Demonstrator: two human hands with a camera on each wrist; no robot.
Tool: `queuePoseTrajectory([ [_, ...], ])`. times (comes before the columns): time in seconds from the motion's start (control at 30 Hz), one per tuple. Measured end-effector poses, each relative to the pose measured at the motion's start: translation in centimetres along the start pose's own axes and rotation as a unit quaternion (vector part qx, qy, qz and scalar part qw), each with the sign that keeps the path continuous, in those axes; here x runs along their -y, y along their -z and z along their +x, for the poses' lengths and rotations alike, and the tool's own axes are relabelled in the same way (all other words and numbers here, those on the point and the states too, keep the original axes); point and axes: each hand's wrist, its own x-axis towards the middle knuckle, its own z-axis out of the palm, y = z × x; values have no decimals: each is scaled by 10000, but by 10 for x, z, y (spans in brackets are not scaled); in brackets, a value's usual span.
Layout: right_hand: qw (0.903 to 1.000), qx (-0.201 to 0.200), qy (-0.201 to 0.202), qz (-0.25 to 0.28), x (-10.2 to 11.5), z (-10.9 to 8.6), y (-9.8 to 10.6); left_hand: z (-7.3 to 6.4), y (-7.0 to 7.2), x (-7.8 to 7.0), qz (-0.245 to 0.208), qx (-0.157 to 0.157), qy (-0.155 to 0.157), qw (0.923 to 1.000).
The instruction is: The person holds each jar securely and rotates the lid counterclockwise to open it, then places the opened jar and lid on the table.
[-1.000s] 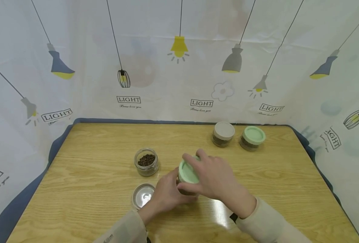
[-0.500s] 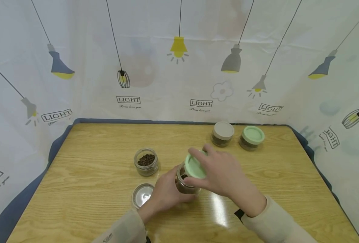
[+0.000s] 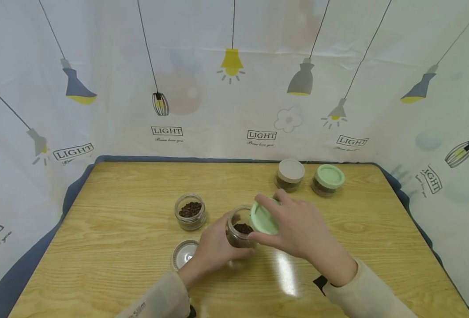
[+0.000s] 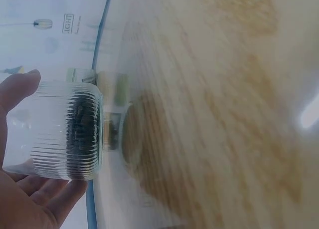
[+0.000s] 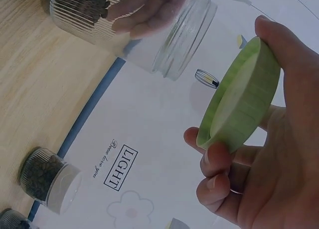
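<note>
My left hand (image 3: 218,245) grips a ribbed glass jar (image 4: 67,134) round its side, thumb on one side and fingers on the other. Dark granules (image 3: 243,229) fill the bottom of this jar, and its threaded mouth is uncovered. A light green lid (image 5: 241,97) is pinched by its edge in my right hand (image 3: 298,225), tilted and apart from the jar's rim in the right wrist view. To the left stands another uncovered jar (image 3: 189,223) with dark brown beans. Nearer me lies a round pale lid (image 3: 183,254), partly hidden behind my left wrist.
At the back right of the wooden table (image 3: 139,185) stand a jar with a whitish lid (image 3: 291,171) and a jar with a green lid (image 3: 329,176). A white cloth printed with lamps (image 3: 202,88) hangs round the table's back and sides.
The green lid has come off the jar and moved right with my right hand, baring the jar's mouth and dark contents. My left hand has kept its grip on the jar.
</note>
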Motion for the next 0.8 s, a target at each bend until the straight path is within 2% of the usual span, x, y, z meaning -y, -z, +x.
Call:
queuePoseTrajectory([
  [0.27, 10000, -40, -25, -30, -5, -6, -1, 7, 3, 1, 86, -167, 44, 9998],
  [0.43, 9999, -44, -68, -65, -6, -8, -3, 13, 6, 1, -10, -300, 73, 9995],
  [0.63, 9999, -2, -92, -46, -8, -12, -6, 19, 10, 2, -200, -369, 318, 9986],
  [0.8, 9998, 63, -167, 27, -9, -17, -10, 24, 10, 2, -189, -540, 306, 9979],
])
